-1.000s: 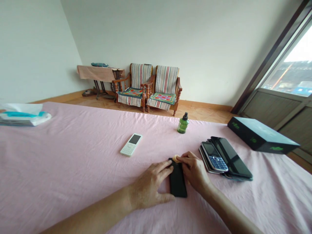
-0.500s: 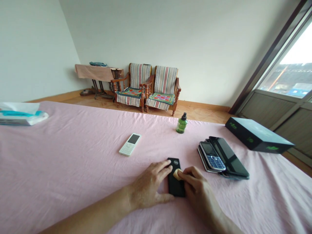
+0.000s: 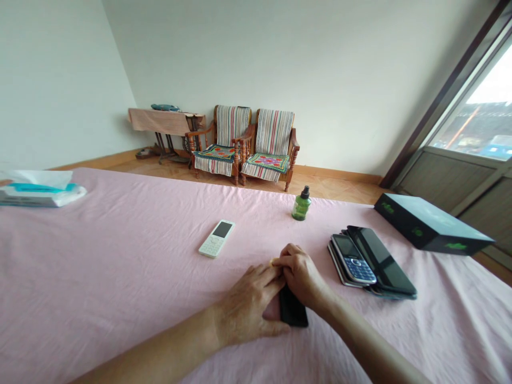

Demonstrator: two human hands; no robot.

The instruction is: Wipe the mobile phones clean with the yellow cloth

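Note:
A black mobile phone (image 3: 293,308) lies flat on the pink cloth, its upper part hidden under my fingers. My left hand (image 3: 254,298) steadies it from the left, fingers at the top end and thumb against the lower left edge. Closed over the phone's upper part, my right hand (image 3: 302,274) pinches a small pale yellow cloth (image 3: 273,262); only a bit of it shows at the fingertips, near the phone's top left corner. Up and to the left of the hands lies a white keypad phone (image 3: 216,238).
Right of my hands, a blue keypad phone (image 3: 354,260) rests on a stack beside a large black device (image 3: 383,261). A green spray bottle (image 3: 301,207) stands farther back. The black box (image 3: 434,224) is at far right, a tissue pack (image 3: 42,193) far left. Two chairs (image 3: 268,140) stand beyond.
My right hand has moved up and left along the phone with the yellow cloth, covering the round camera ring seen before. My left hand keeps its place on the phone.

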